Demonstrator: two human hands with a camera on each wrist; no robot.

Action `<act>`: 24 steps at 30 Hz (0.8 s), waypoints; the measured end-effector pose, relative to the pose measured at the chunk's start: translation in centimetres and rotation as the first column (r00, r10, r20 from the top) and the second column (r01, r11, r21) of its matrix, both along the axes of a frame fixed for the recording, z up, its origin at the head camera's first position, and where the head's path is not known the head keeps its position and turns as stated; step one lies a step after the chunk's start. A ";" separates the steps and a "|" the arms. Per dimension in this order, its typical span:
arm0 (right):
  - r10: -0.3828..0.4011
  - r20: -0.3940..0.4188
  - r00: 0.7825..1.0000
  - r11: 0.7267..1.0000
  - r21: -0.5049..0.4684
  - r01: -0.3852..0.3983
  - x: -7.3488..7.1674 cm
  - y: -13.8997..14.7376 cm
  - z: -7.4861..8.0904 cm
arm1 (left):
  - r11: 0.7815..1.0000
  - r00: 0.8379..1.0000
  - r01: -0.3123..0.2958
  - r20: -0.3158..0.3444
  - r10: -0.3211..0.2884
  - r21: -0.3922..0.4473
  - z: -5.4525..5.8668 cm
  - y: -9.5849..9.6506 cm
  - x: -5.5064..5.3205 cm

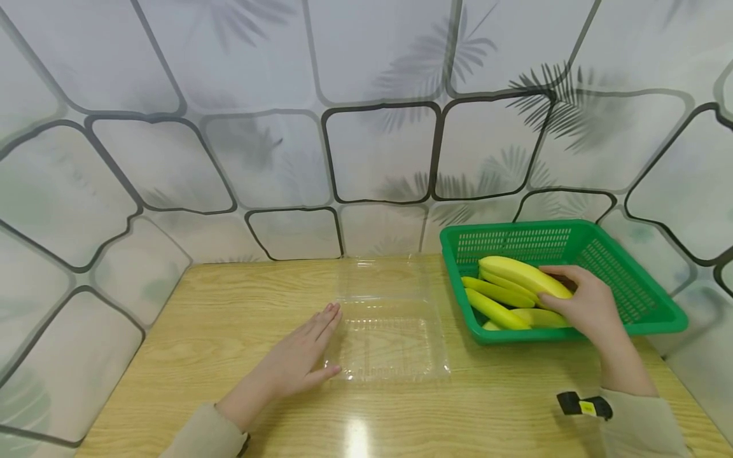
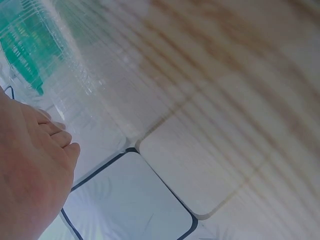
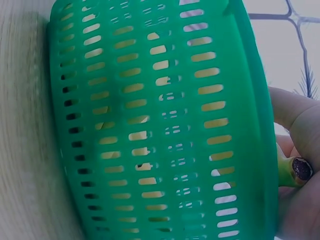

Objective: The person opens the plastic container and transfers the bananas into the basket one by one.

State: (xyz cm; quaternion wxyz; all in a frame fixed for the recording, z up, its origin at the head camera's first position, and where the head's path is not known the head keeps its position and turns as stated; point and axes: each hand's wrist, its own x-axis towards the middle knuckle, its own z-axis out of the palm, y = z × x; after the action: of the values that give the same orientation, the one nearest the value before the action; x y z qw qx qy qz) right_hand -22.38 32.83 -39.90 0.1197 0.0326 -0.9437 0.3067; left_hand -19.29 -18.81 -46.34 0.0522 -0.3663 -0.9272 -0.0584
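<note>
My right hand (image 1: 586, 302) grips the near end of a yellow banana (image 1: 523, 275) over the green basket (image 1: 658, 312). In the right wrist view the banana's dark-tipped stem (image 3: 301, 169) pokes out between thumb and fingers, beside the basket's slotted wall (image 3: 165, 115). Several other bananas (image 1: 495, 310) lie below it inside the basket. My left hand (image 1: 298, 353) has its fingers extended and touches the left edge of a clear plastic clamshell box (image 1: 389, 343). That box lies with its lid (image 1: 383, 280) folded back toward the wall.
The wood-grain table (image 1: 240, 299) carries the box in the middle and the basket at the right. A wall covering with a stone-and-leaf pattern (image 1: 378, 152) rises behind the table and along both sides.
</note>
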 end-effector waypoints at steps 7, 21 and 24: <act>-0.016 0.027 1.000 1.000 -0.001 0.016 -0.1 0.8 -0.4 | 1.000 1.000 -0.001 0.003 0.001 -0.004 0.1 -0.1 0.1; -0.014 0.037 0.999 0.999 0.033 0.013 -0.3 1.5 -0.7 | 1.000 1.000 -0.009 0.016 0.009 0.003 0.3 0.0 0.2; -0.013 0.053 0.999 0.999 0.030 0.011 -0.4 1.5 -0.7 | 1.000 1.000 -0.006 0.018 0.006 0.006 0.3 0.0 0.3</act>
State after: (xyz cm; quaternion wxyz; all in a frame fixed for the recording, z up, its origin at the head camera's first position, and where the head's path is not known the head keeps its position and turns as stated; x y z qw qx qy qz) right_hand -22.73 34.35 -40.65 0.0959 0.0205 -0.9512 0.2927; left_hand -19.01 -18.78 -46.00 0.0451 -0.3627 -0.9286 -0.0643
